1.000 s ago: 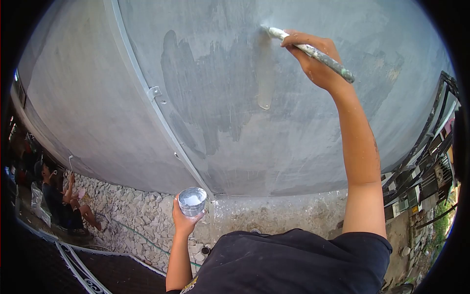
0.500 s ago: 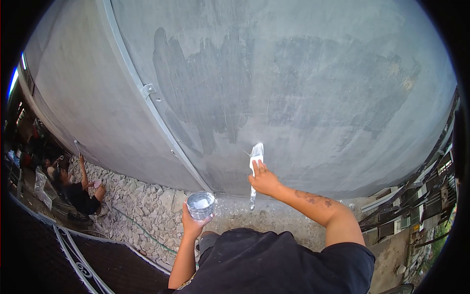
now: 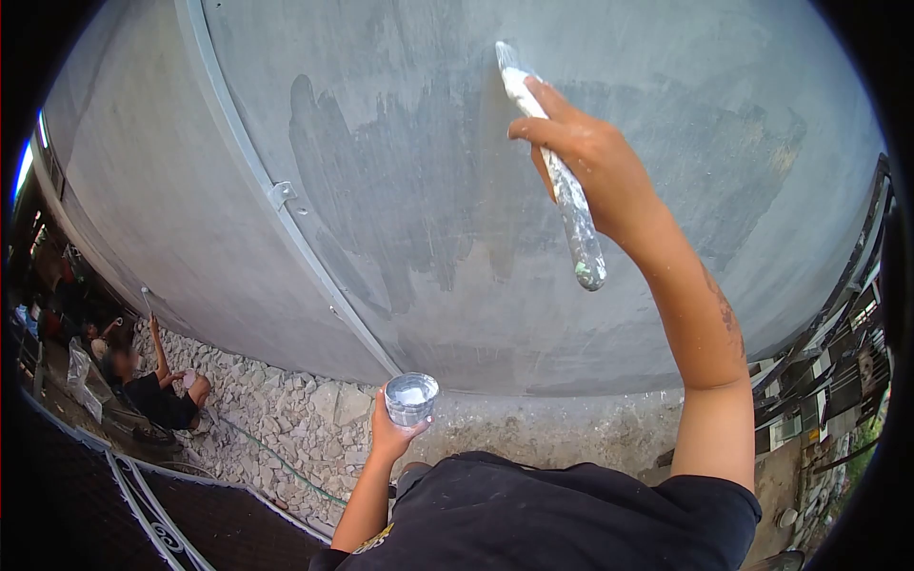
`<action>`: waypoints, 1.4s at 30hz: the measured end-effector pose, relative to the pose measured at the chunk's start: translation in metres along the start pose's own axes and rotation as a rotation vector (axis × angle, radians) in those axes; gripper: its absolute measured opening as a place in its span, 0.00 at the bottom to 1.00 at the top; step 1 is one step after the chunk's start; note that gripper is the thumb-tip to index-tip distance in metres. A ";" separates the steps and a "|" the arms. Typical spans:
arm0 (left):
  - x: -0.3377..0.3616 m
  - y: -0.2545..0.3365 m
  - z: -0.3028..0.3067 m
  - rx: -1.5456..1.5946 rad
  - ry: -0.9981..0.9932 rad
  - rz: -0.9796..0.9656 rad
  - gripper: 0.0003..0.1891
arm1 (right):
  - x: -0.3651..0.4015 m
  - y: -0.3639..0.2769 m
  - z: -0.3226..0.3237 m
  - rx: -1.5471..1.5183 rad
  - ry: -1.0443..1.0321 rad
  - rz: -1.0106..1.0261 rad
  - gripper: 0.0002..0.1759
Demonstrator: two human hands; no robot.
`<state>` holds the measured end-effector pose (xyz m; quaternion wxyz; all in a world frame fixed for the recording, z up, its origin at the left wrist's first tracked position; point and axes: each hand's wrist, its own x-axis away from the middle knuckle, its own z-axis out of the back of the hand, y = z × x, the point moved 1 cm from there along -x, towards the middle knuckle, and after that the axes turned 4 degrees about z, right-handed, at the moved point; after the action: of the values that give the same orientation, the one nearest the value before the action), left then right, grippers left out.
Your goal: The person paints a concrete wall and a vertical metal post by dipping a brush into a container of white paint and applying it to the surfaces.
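My right hand (image 3: pixel 590 157) is closed round a paint-spattered brush (image 3: pixel 574 214), its white ferrule end pointing up and its bristles against the grey wall (image 3: pixel 400 162). Dark, streaky patches of coating cover the wall's middle, some with ragged lower edges. Low in front of my body, my left hand (image 3: pixel 395 438) grips a small round paint cup (image 3: pixel 411 407) from the side. Whitish-grey paint shows inside the cup, and its outer wall is smeared. The fingers behind the cup are partly hidden.
A metal strip (image 3: pixel 257 171) with a bracket (image 3: pixel 283 194) runs down the wall. Broken stones (image 3: pixel 286 404) and a green hose (image 3: pixel 276 457) lie at its foot. A co-worker (image 3: pixel 162 395) sits at the left, one arm raised to the wall. Stacked slats (image 3: pixel 809 400) stand at the right.
My right hand has moved the brush from low on the wall up to its upper part. My left hand with the cup has shifted slightly right and down in view.
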<state>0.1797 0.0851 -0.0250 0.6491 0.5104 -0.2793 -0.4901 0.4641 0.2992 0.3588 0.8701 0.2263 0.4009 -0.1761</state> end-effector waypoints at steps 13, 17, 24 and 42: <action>0.013 -0.024 -0.001 0.018 -0.033 -0.019 0.50 | 0.229 -0.089 -0.186 -0.285 -0.799 0.060 0.11; 0.028 -0.024 0.013 0.040 -0.049 0.086 0.48 | 0.232 -0.058 -0.163 -0.206 -0.818 -0.078 0.04; 0.025 -0.042 0.011 0.104 -0.009 0.080 0.47 | 0.053 0.020 0.005 0.017 -0.113 -0.062 0.10; 0.042 -0.051 0.006 0.038 -0.085 0.092 0.48 | 0.316 -0.093 -0.173 -0.237 -0.912 -0.169 0.04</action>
<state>0.1715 0.0443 -0.0763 0.6487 0.4880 -0.3393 -0.4754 0.5066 0.2747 -0.0100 0.9597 -0.0081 0.0127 -0.2805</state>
